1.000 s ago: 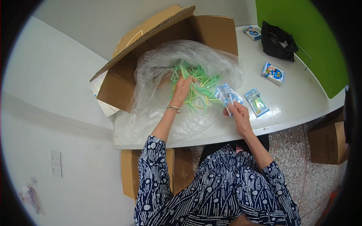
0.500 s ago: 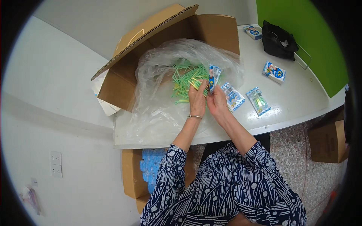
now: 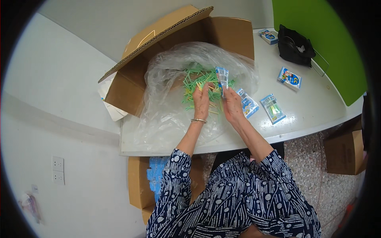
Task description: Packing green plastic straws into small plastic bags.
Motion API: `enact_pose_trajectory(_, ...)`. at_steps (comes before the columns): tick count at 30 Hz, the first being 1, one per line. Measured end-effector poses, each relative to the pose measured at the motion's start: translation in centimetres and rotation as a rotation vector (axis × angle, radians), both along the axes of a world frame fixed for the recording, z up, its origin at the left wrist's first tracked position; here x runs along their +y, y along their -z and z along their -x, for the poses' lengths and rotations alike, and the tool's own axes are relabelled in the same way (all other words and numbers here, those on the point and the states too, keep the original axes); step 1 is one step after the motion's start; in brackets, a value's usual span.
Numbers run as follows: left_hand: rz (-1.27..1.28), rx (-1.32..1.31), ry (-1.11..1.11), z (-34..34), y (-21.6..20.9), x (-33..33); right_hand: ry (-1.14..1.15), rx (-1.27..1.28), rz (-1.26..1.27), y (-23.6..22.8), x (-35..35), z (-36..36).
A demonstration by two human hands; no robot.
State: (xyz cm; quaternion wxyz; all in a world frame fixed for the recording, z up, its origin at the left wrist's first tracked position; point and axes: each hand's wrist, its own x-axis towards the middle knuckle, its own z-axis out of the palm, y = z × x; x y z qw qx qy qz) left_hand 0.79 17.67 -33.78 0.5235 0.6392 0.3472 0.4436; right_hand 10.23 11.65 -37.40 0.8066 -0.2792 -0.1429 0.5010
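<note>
My left hand point(image 3: 201, 105), with a bangle at the wrist, is closed round a few thin yellow-green sticks over a loose pile of green sticks point(image 3: 190, 84). Their exact kind is unclear. Beside it, my right hand point(image 3: 233, 106) pinches a small blue-and-white plastic packet point(image 3: 222, 75) by its lower part, held upright. The packet's contents are hidden. The pile rests on a clear plastic bag point(image 3: 158, 111) spread out of a tipped cardboard box point(image 3: 129, 89). Right of my right hand lies a blue-and-white packet point(image 3: 248, 105), and farther right another packet point(image 3: 273, 109) showing green sticks inside.
Small blue-and-white boxes point(image 3: 289, 78) lie at the right of the white table point(image 3: 313, 107), near a black bag point(image 3: 294, 47) and a green panel point(image 3: 329, 39). Below the table edge stands a carton point(image 3: 137, 186) with blue packs. Another carton point(image 3: 345, 152) is at right.
My hands have moved apart, the left one shifting left with its sticks. The packet in my right hand has turned to show another side and tilts the other way.
</note>
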Motion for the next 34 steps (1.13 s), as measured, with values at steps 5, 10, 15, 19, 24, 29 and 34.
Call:
enact_pose_trajectory(5, -0.107, 0.103, -0.076, 1.1, 0.7, 2.1, 0.096, -0.292, 0.064, -3.6, -2.7, -0.7)
enact_pose_trajectory(10, -0.125, 0.14, -0.055, 1.2, 0.6, 2.6, -0.055, -0.544, 0.127, -2.6, -5.3, -3.6)
enact_pose_trajectory(15, 0.085, -0.082, 0.134, 1.0, -1.3, 1.6, -0.099, -0.592, 0.154, -2.2, -6.9, -4.2)
enact_pose_trajectory(19, 0.244, -0.276, 0.169, 0.1, -5.3, -1.0, -0.177, -0.654, 0.183, -1.4, -8.1, -5.1)
enact_pose_trajectory(24, 0.267, -0.364, 0.353, -0.8, -7.7, -3.1, -0.307, -0.664, 0.188, -2.4, -9.7, -5.9)
enact_pose_trajectory(29, 0.237, -0.295, 0.401, -1.1, -7.9, -4.2, -0.361, -0.699, 0.148, -1.5, -9.9, -6.4)
enact_pose_trajectory(34, 0.111, -0.108, 0.462, -0.6, -7.5, -4.3, -0.402, -0.731, 0.127, -1.5, -10.2, -6.6)
